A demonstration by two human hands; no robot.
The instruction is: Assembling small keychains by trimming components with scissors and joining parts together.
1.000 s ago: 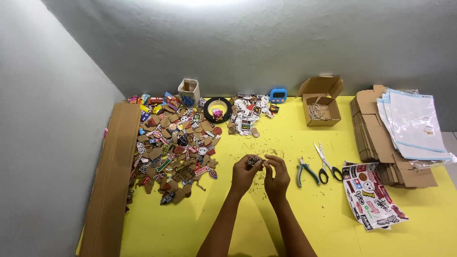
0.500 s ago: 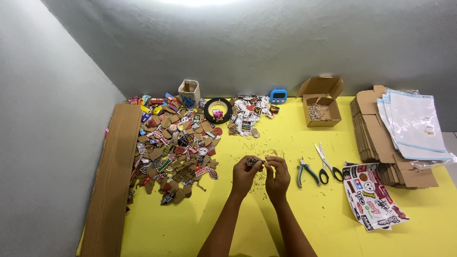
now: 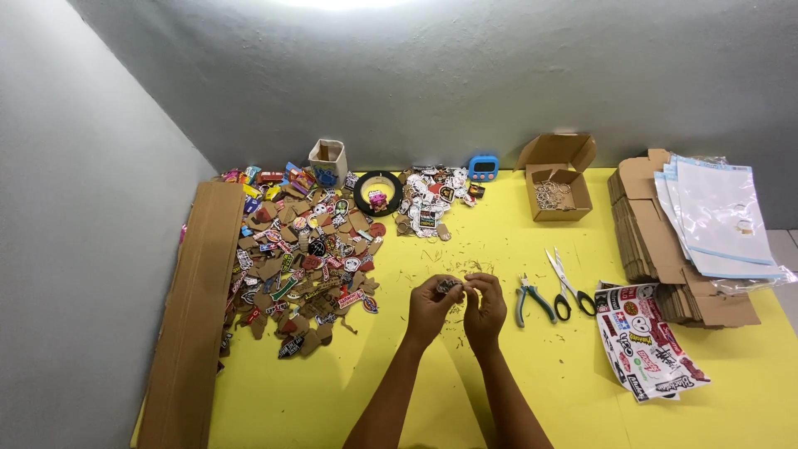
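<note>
Both hands are meeting over the yellow tabletop (image 3: 532, 382): left hand (image 3: 432, 303) and right hand (image 3: 486, 306) are pinching one small dark cut-out piece (image 3: 450, 287) between their fingertips. Teal-handled pliers (image 3: 532, 299) and black-handled scissors (image 3: 568, 284) are lying just right of them. A heap of cardboard-backed sticker cut-outs (image 3: 303, 258) is spreading at left. An open brown cardboard box (image 3: 559, 176) is sitting far right.

A yellow table (image 3: 532, 391) is covered with a cutout pile (image 3: 303, 258), pliers (image 3: 532, 298), scissors (image 3: 568, 283), sticker sheets (image 3: 648, 341) and flattened cardboard (image 3: 193, 316).
</note>
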